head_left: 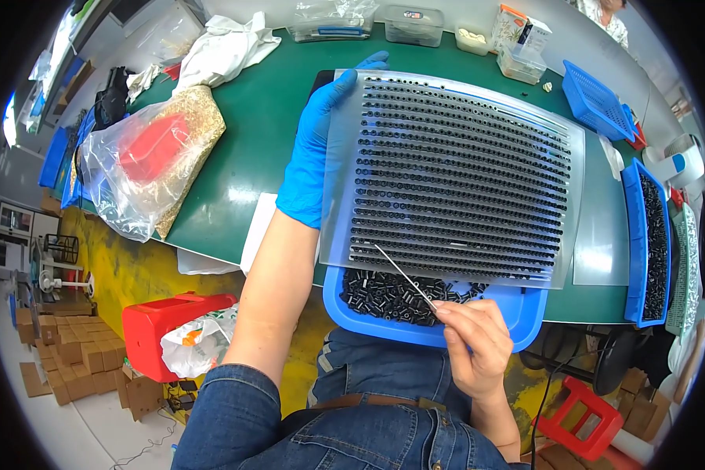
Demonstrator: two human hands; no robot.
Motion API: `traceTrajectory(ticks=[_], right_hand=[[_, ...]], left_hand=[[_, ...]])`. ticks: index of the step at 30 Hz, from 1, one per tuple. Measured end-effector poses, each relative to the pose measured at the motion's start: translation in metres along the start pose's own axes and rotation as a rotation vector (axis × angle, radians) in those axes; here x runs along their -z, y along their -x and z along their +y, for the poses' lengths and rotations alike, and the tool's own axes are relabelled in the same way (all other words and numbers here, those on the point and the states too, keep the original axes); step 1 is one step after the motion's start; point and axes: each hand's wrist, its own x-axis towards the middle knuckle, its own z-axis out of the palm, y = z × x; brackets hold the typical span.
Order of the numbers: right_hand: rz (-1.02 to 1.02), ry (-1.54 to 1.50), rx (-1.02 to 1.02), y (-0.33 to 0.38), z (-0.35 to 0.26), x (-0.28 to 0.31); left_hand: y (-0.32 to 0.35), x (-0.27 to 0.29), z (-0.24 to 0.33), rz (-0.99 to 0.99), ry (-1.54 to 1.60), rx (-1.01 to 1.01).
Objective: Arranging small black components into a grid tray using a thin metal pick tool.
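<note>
My left hand, in a blue glove, grips the left edge of a translucent plate. The plate is tilted and carries many rows of small black cylindrical parts. Bare, my right hand pinches a thin metal rod. The rod's tip is over the lower left rows of the plate; whether it touches a part I cannot tell. Beneath the plate's near edge sits a blue tray with loose black tubular pieces, partly hidden by the plate.
On the green table, a plastic bag with a red item lies at left. Blue baskets and a blue bin of black parts stand at right. Clear containers line the back. A red stool is at lower left.
</note>
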Motion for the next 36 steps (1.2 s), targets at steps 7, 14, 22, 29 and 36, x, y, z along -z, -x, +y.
traceTrajectory(ticks=[7,14,22,29,36], right_hand=[[0.052,0.013,-0.068,0.009,0.001,0.015],[0.088,0.004,-0.150,0.022,0.007,0.028],[0.139,-0.015,-0.203,0.035,0.014,0.038],[0.092,-0.026,-0.197,0.033,0.015,0.032],[0.069,-0.052,-0.200,0.026,0.010,0.025]], left_hand=[[0.002,-0.002,0.002,0.078,-0.020,0.008],[-0.002,0.006,-0.002,0.050,-0.016,0.003],[0.000,0.002,-0.001,0.060,-0.010,0.010],[0.001,-0.005,0.000,0.128,0.011,0.013],[0.002,-0.006,0.003,0.113,0.008,0.022]])
